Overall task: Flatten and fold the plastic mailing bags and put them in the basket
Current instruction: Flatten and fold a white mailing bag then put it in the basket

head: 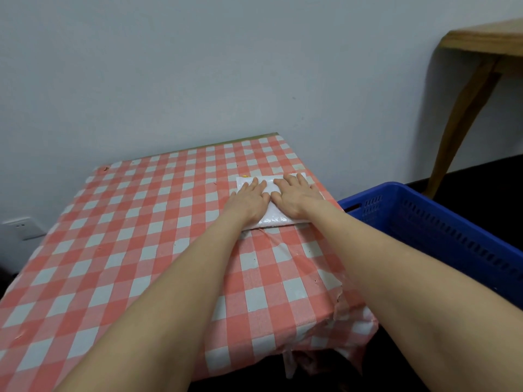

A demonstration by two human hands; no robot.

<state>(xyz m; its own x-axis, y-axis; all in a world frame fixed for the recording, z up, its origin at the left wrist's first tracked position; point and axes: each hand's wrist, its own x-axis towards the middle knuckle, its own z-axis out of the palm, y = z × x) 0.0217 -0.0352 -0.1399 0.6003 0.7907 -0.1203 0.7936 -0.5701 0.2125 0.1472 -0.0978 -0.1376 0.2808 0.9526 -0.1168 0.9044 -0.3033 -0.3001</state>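
A folded white plastic mailing bag (pixel 274 219) lies on the red-and-white checked tablecloth (pixel 135 222), near the table's right edge. My left hand (pixel 249 200) and my right hand (pixel 294 198) both rest flat on top of it, palms down, fingers spread and pointing away from me. The hands sit side by side and cover most of the bag. The blue plastic basket (pixel 441 222) stands just right of the table, below its level. What lies inside it is hidden from this angle.
A pale wall stands right behind the table. A wooden table (pixel 481 52) with a slanted leg is at the far right. A wall socket (pixel 21 227) shows at the left. The tablecloth hangs crumpled over the near right corner.
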